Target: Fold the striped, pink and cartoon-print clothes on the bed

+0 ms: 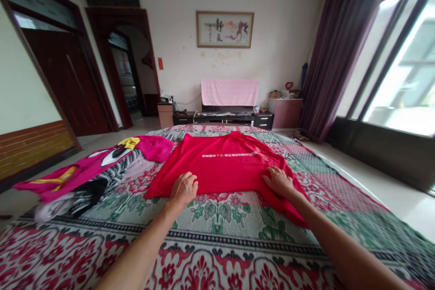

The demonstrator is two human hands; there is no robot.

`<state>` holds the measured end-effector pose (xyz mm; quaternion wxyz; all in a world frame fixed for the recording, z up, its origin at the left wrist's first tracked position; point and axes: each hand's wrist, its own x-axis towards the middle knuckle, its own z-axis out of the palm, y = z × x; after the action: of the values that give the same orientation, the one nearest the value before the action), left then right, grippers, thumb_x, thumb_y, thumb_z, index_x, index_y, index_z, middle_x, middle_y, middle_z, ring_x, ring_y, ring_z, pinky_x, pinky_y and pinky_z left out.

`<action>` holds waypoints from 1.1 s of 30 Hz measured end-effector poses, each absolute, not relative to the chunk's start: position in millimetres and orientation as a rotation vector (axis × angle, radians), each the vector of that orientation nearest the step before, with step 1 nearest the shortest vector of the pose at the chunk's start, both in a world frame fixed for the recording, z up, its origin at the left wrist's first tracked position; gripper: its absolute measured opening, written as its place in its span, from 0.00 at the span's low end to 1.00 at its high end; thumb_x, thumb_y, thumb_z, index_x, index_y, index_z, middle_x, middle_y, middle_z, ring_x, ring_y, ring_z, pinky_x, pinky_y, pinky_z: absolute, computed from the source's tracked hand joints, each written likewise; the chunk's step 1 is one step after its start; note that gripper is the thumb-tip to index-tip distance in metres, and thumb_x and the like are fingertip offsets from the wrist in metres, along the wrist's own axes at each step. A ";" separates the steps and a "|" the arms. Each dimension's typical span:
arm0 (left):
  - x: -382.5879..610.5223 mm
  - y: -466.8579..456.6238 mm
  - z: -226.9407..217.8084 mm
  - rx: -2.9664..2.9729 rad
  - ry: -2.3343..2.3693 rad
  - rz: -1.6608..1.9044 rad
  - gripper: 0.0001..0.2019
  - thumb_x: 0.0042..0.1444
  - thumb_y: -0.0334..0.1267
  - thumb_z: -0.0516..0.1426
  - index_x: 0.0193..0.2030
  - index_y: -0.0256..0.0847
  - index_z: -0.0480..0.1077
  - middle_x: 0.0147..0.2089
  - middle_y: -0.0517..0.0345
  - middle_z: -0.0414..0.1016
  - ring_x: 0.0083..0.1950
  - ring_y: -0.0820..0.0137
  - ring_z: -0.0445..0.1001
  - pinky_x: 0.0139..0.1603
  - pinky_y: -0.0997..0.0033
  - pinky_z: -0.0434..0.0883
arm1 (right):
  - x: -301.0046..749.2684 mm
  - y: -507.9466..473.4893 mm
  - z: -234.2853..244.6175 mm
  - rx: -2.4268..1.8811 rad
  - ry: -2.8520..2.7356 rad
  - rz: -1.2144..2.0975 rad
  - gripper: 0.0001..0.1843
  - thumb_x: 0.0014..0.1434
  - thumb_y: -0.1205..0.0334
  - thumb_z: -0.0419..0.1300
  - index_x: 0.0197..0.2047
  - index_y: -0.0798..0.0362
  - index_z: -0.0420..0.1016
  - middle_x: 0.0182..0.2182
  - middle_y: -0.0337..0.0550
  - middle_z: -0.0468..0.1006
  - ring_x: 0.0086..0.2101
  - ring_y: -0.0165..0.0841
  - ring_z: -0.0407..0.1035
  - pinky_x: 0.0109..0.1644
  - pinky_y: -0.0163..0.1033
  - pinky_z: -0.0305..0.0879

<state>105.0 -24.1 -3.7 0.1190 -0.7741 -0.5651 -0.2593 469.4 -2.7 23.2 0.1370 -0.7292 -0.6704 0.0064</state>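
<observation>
A red T-shirt [224, 172] lies spread on the patterned bed cover, with a line of pale printed lettering across it. My left hand [184, 188] rests on the shirt's near left part, palm down, with its fingers slightly bent and nothing seen gripped. Over on the near right part, my right hand [279, 181] lies on the cloth with its fingers apart. Beneath that forearm, a red flap of the shirt, perhaps a sleeve, reaches toward me. Some loose creases show on the shirt's right side.
To the left lies a heap of clothes, with a magenta garment [102, 163] on top and black-and-white cloth [98, 190] under it. The bed cover [217, 222] extends all around. Beyond it stand a low cabinet [265, 121] and a pink cloth [229, 93].
</observation>
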 end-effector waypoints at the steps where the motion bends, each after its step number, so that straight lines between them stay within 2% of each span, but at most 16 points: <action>1: 97.0 -27.7 -2.0 -2.249 -1.677 -0.750 0.14 0.57 0.36 0.49 0.43 0.36 0.73 0.43 0.48 0.75 0.45 0.64 0.73 0.50 0.65 0.69 | 467.8 -5.2 20.9 -2.094 -1.934 0.006 0.24 0.60 0.53 0.48 0.56 0.54 0.65 0.60 0.54 0.61 0.57 0.49 0.56 0.53 0.61 0.57; 6: 43.9 -44.5 0.7 -2.169 -1.806 -0.747 0.13 0.55 0.36 0.50 0.41 0.37 0.73 0.42 0.48 0.76 0.44 0.65 0.74 0.50 0.65 0.69 | 459.1 -16.4 12.6 -1.979 -1.923 -0.019 0.20 0.58 0.55 0.52 0.53 0.51 0.68 0.60 0.53 0.62 0.58 0.46 0.56 0.53 0.56 0.59; 12: -11.4 -59.0 -4.2 -2.260 -1.831 -1.037 0.14 0.49 0.41 0.54 0.40 0.39 0.74 0.48 0.48 0.75 0.52 0.63 0.73 0.56 0.62 0.68 | 453.6 -33.8 21.2 -1.616 -2.046 0.101 0.14 0.56 0.54 0.55 0.42 0.52 0.73 0.51 0.49 0.71 0.49 0.37 0.67 0.53 0.42 0.62; 15: -24.4 -63.9 -2.3 -2.382 -1.889 -1.031 0.17 0.45 0.42 0.57 0.42 0.40 0.75 0.53 0.48 0.73 0.55 0.63 0.71 0.58 0.62 0.66 | 454.1 -45.1 33.3 -1.462 -2.233 0.256 0.16 0.54 0.51 0.57 0.41 0.52 0.73 0.48 0.48 0.73 0.46 0.36 0.68 0.52 0.40 0.62; 18: -27.9 -63.6 -1.3 -2.438 -1.907 -0.989 0.16 0.45 0.41 0.55 0.40 0.41 0.76 0.55 0.50 0.72 0.55 0.63 0.71 0.58 0.62 0.66 | 450.8 -55.7 42.1 -1.449 -2.363 0.299 0.21 0.50 0.52 0.61 0.45 0.53 0.72 0.50 0.49 0.71 0.46 0.38 0.67 0.52 0.39 0.62; 21: -26.6 -58.5 -4.9 -2.410 -1.857 -0.974 0.14 0.49 0.41 0.51 0.35 0.43 0.76 0.50 0.52 0.75 0.51 0.65 0.74 0.57 0.63 0.68 | 439.0 -63.6 44.5 -1.509 -2.406 0.182 0.16 0.51 0.63 0.57 0.45 0.55 0.73 0.46 0.48 0.71 0.45 0.36 0.66 0.49 0.37 0.61; 24: -24.9 -54.5 -9.2 -2.342 -1.774 -1.009 0.13 0.51 0.41 0.49 0.32 0.44 0.75 0.45 0.54 0.78 0.48 0.65 0.75 0.54 0.66 0.69 | 422.7 -67.6 42.0 -1.713 -2.309 0.000 0.14 0.53 0.71 0.50 0.38 0.55 0.74 0.39 0.47 0.72 0.41 0.34 0.66 0.45 0.35 0.60; 29: -24.7 -56.9 -6.7 -2.266 -1.784 -1.001 0.12 0.53 0.41 0.47 0.34 0.45 0.72 0.40 0.58 0.79 0.43 0.68 0.77 0.47 0.71 0.71 | 409.4 -68.8 33.2 -1.830 -2.201 -0.127 0.14 0.58 0.68 0.48 0.36 0.51 0.75 0.41 0.47 0.70 0.42 0.36 0.64 0.35 0.34 0.58; 33: -23.6 -59.4 -2.5 -2.232 -1.798 -0.971 0.11 0.50 0.40 0.48 0.32 0.46 0.71 0.38 0.60 0.80 0.41 0.68 0.77 0.43 0.72 0.72 | 409.2 -68.9 32.9 -1.883 -2.195 -0.095 0.15 0.58 0.68 0.47 0.35 0.52 0.75 0.37 0.47 0.71 0.35 0.33 0.67 0.32 0.34 0.57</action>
<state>-23.6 -59.4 -2.5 0.0579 -0.7364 -0.5931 -0.3203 409.2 -68.9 32.9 0.1238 -0.6456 -0.7528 -0.0327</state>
